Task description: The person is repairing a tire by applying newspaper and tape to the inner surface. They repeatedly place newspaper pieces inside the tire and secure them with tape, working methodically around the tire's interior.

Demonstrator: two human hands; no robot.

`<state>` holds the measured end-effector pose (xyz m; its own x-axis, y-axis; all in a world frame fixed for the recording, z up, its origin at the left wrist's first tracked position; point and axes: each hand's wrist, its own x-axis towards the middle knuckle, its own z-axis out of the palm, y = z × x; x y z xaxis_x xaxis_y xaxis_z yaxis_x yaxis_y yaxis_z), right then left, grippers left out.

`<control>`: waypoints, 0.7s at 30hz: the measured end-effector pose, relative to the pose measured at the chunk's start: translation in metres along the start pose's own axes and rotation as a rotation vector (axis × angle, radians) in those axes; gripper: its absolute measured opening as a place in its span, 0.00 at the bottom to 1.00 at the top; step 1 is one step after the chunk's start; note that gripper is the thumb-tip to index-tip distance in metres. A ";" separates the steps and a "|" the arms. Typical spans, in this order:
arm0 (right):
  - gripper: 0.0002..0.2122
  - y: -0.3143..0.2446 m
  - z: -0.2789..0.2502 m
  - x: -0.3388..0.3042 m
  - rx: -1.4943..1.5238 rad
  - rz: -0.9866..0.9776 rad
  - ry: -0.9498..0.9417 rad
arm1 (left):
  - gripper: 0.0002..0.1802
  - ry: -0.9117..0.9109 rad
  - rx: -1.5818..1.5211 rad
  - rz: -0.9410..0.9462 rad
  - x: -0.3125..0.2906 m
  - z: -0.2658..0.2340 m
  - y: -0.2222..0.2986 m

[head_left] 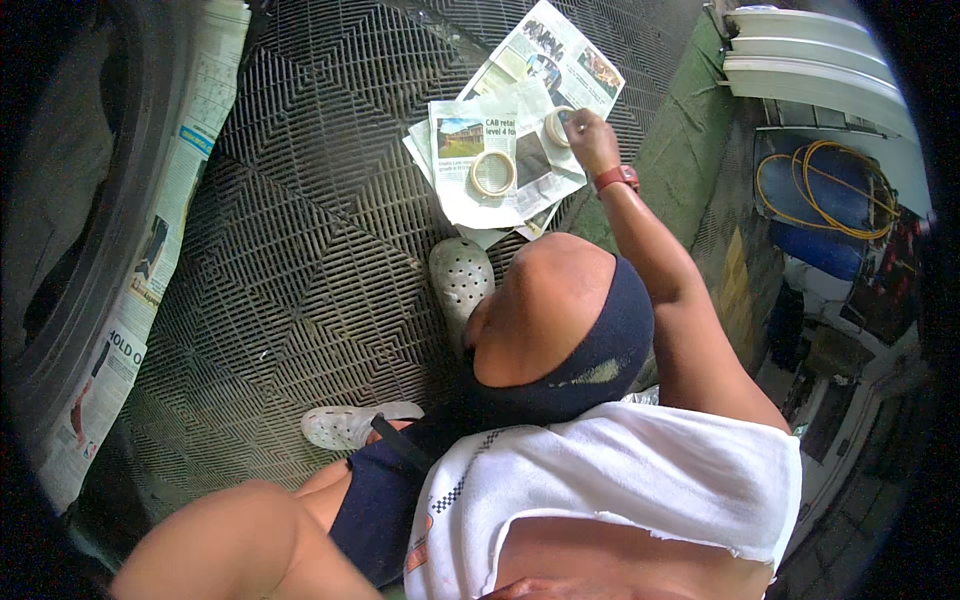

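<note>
My right hand, with a red watch band at its wrist, reaches far forward. Its fingers are closed at the edge of a cream roll of masking tape, which rests on newspaper sheets. A second tape roll lies flat on the same sheets, left of the hand and apart from it. My left hand is out of view.
Ridged dark floor tiles spread around my clogs. Newspaper strips line the edge of a large dark rounded thing at left. Green sheeting runs along the right, where a yellow hose lies coiled near white panels.
</note>
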<state>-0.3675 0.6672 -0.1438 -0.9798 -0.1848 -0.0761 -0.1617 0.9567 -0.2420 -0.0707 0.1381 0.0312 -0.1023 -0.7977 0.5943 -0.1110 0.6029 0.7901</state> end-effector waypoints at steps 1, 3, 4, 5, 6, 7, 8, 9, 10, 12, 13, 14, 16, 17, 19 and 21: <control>0.10 0.036 0.015 -0.004 -0.063 -0.073 0.039 | 0.18 -0.042 -0.025 -0.003 -0.004 0.008 0.002; 0.10 0.027 0.037 -0.016 -0.083 -0.251 0.120 | 0.17 -0.103 -0.017 0.026 -0.003 0.008 0.007; 0.10 0.013 0.043 -0.021 -0.080 -0.344 0.081 | 0.17 -0.126 -0.006 0.038 -0.001 0.006 0.010; 0.10 -0.006 0.044 -0.025 -0.074 -0.440 0.042 | 0.17 -0.147 0.005 0.047 0.001 0.002 0.013; 0.09 -0.014 0.046 -0.031 0.070 -0.484 -0.063 | 0.16 -0.170 0.004 0.054 0.001 0.005 0.016; 0.11 -0.018 0.048 -0.034 0.089 -0.562 -0.168 | 0.16 -0.192 -0.003 0.055 0.001 0.007 0.018; 0.13 -0.030 0.049 -0.042 0.085 -0.625 -0.200 | 0.16 -0.212 0.001 0.062 0.000 0.007 0.020; 0.15 -0.041 0.050 -0.051 0.081 -0.688 -0.232 | 0.15 -0.230 0.003 0.067 0.001 0.007 0.022; 0.17 -0.044 0.055 -0.059 0.065 -0.736 -0.259 | 0.15 -0.247 0.010 0.077 0.003 0.007 0.026; 0.19 -0.039 0.066 -0.069 0.021 -0.813 -0.286 | 0.15 -0.277 0.000 0.084 0.003 0.008 0.029; 0.14 -0.035 0.074 -0.073 -0.058 -0.792 -0.298 | 0.15 -0.281 -0.001 0.089 0.004 0.007 0.031; 0.12 -0.032 0.077 -0.073 -0.100 -0.804 -0.307 | 0.14 -0.287 -0.007 0.100 0.006 0.006 0.032; 0.07 -0.028 0.082 -0.073 -0.028 -0.750 -0.277 | 0.14 -0.300 -0.006 0.118 0.007 0.002 0.036; 0.07 -0.027 0.080 -0.072 -0.026 -0.667 -0.265 | 0.14 -0.321 -0.003 0.123 0.008 0.001 0.038; 0.10 -0.036 0.079 -0.067 0.306 -0.517 0.145 | 0.14 -0.351 -0.011 0.136 0.011 0.008 0.042; 0.14 -0.062 0.043 -0.059 0.535 0.006 -0.073 | 0.14 -0.388 -0.037 0.154 0.014 0.021 0.052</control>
<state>-0.2947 0.6090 -0.1661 -0.9667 -0.2128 -0.1419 -0.0545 0.7135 -0.6985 -0.0984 0.1591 0.0775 -0.4805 -0.6291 0.6110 -0.0304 0.7083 0.7053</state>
